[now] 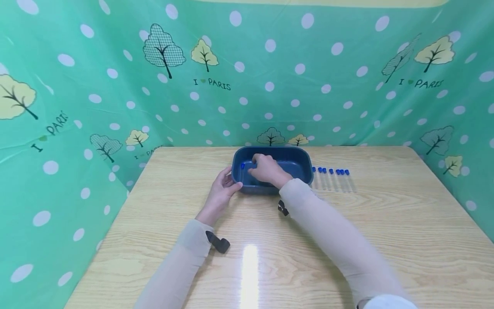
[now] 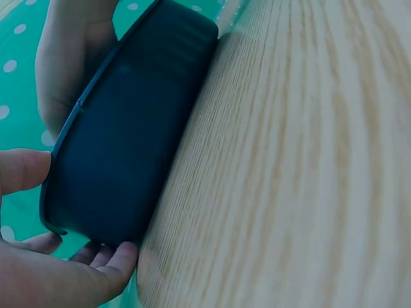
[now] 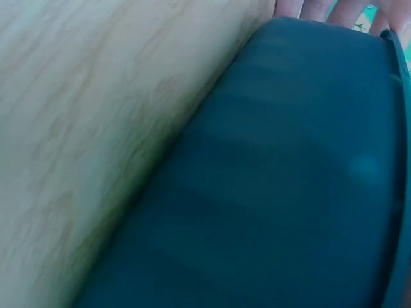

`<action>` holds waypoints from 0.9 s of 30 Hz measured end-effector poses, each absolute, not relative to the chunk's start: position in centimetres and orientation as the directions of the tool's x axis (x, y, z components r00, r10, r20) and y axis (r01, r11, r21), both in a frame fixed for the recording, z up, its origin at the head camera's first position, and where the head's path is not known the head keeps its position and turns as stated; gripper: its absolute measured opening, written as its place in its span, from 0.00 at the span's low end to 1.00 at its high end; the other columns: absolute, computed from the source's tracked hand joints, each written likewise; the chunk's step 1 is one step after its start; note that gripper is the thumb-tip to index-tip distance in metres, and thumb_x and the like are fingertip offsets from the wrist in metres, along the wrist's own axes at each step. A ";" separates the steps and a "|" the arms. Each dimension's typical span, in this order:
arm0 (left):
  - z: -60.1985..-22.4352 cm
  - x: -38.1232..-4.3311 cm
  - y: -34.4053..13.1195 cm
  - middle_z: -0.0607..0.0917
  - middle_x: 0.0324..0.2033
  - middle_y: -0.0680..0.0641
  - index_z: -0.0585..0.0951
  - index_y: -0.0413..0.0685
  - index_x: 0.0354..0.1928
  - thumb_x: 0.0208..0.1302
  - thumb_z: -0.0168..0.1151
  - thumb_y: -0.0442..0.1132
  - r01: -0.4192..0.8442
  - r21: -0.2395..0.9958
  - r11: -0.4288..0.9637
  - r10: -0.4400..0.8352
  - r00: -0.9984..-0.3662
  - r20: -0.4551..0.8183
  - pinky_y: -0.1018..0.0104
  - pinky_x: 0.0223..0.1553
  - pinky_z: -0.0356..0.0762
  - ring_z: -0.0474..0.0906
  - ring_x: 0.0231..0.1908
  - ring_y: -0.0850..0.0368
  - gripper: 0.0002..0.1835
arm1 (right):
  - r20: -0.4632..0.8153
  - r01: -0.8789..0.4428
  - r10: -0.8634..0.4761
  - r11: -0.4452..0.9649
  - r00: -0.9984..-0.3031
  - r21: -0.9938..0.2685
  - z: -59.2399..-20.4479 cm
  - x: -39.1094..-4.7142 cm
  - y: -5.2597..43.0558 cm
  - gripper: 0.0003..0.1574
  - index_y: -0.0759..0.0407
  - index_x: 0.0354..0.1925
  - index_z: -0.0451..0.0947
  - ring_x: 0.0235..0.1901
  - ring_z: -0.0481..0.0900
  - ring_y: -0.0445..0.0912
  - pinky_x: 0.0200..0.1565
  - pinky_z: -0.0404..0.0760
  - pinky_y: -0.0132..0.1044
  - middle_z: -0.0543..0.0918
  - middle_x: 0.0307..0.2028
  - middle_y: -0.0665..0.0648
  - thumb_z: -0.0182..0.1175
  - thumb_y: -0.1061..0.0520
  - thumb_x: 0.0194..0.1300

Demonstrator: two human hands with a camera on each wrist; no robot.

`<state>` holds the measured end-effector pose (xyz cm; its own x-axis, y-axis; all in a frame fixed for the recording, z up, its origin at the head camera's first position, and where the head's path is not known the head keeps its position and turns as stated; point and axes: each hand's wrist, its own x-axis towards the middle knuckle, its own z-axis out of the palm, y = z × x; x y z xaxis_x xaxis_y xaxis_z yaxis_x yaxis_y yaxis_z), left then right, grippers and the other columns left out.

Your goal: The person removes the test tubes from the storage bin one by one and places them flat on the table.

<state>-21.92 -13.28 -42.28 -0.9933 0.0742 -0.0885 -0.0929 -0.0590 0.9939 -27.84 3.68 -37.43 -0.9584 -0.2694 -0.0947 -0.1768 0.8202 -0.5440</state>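
Observation:
A dark blue plastic basin (image 1: 262, 189) stands on the wooden table. My left hand (image 1: 223, 185) holds its left end, the thumb at the front rim corner and the fingers along the end wall; the left wrist view shows this thumb (image 2: 24, 171) against the rim of the basin (image 2: 122, 141). Over the inside of the basin is my right hand (image 1: 267, 168), its fingers loosely bent with a gap between thumb and forefinger and nothing visible in it. A clear tube with a blue cap (image 1: 242, 165) lies in the basin's left part, just left of those fingertips.
Right of the basin, several clear tubes with blue caps (image 1: 331, 171) lie in a row on the table (image 1: 386, 223), caps toward the back. A green dotted curtain (image 1: 270, 86) closes off the back and sides.

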 end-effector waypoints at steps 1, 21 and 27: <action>-42.3 -21.9 -13.3 0.66 0.64 0.36 0.60 0.50 0.71 0.60 0.63 0.28 -0.090 0.994 -0.061 0.076 -0.993 -0.086 0.56 0.61 0.70 0.64 0.65 0.44 0.38 | -0.096 -0.176 -0.270 0.821 -0.958 -0.543 -37.5 -27.9 3.5 0.29 0.62 0.60 0.70 0.40 0.78 0.48 0.47 0.81 0.45 0.79 0.50 0.60 0.60 0.50 0.66; -42.0 -21.8 -13.4 0.68 0.63 0.38 0.59 0.49 0.71 0.60 0.63 0.29 -0.078 0.997 -0.024 0.067 -0.995 -0.077 0.56 0.62 0.70 0.65 0.64 0.45 0.38 | -0.219 -0.107 -0.253 0.849 -0.942 -0.518 -38.0 -29.8 -0.2 0.31 0.61 0.61 0.68 0.39 0.78 0.50 0.43 0.81 0.43 0.79 0.46 0.58 0.60 0.50 0.64; -42.4 -21.9 -13.4 0.69 0.62 0.39 0.60 0.51 0.71 0.60 0.63 0.30 -0.069 0.997 -0.017 0.061 -0.996 -0.068 0.58 0.61 0.70 0.66 0.64 0.46 0.38 | -0.228 -0.099 -0.234 0.870 -0.945 -0.484 -38.4 -30.0 -0.7 0.27 0.59 0.58 0.70 0.37 0.79 0.50 0.41 0.81 0.43 0.80 0.42 0.57 0.61 0.52 0.62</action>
